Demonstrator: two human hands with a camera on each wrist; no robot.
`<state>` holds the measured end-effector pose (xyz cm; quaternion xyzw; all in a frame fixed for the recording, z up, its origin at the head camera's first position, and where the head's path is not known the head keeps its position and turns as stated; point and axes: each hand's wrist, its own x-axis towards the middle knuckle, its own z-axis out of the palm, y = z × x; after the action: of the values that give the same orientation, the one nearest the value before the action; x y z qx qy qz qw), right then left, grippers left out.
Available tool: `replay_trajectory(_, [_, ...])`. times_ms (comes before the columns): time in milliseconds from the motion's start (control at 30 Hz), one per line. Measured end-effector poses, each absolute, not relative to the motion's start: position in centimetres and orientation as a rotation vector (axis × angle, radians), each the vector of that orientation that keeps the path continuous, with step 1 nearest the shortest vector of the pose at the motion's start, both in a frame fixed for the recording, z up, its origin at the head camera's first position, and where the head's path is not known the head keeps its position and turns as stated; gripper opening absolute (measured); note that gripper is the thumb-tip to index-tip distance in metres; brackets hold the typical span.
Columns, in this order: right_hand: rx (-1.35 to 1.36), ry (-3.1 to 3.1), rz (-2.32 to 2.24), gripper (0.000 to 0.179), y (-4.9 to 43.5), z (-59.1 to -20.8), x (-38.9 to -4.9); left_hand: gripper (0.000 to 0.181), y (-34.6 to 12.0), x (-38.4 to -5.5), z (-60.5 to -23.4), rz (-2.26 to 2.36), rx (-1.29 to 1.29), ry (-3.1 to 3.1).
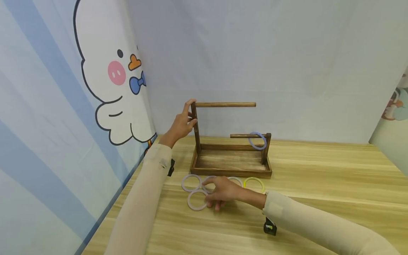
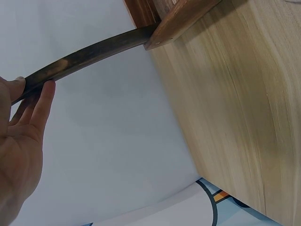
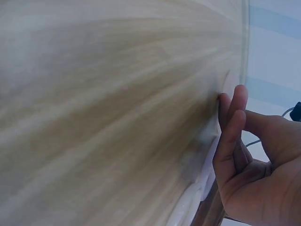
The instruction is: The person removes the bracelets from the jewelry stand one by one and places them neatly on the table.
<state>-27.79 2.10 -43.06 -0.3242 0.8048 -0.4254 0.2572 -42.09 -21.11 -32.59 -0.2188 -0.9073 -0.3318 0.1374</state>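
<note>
My left hand (image 1: pixel 181 125) grips the top of the tall left post (image 2: pixel 94 52) of a dark wooden rack (image 1: pixel 231 173), thumb on one side and fingers on the other. A blue ring (image 1: pixel 259 148) hangs on the rack's lower bar, near the short right post. My right hand (image 1: pixel 224 189) is low over the table with bent fingers, its fingertips at the right edge of a pale pink ring (image 1: pixel 188 201) lying flat. Partly behind this hand are a purple ring (image 1: pixel 210 176) and a white ring (image 1: pixel 235 177). Another purple ring (image 1: pixel 182 183) lies to the left, a yellow ring (image 1: pixel 254 178) to the right.
The rack stands on a wood-grain table (image 1: pixel 318 177), its upper bar (image 1: pixel 226 105) bearing no ring. Pale cloth (image 1: pixel 287 71) hangs behind the table. A blue striped cloth with a printed white bird (image 1: pixel 98 46) borders the left side.
</note>
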Motion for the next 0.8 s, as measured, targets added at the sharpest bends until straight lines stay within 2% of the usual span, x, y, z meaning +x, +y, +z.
replay_trajectory(800, [-0.952, 2.235, -1.182, 0.058, 3.6, -43.1, -27.9, 0.074, -21.2, -42.4, -32.8, -0.949, -0.638, -2.619])
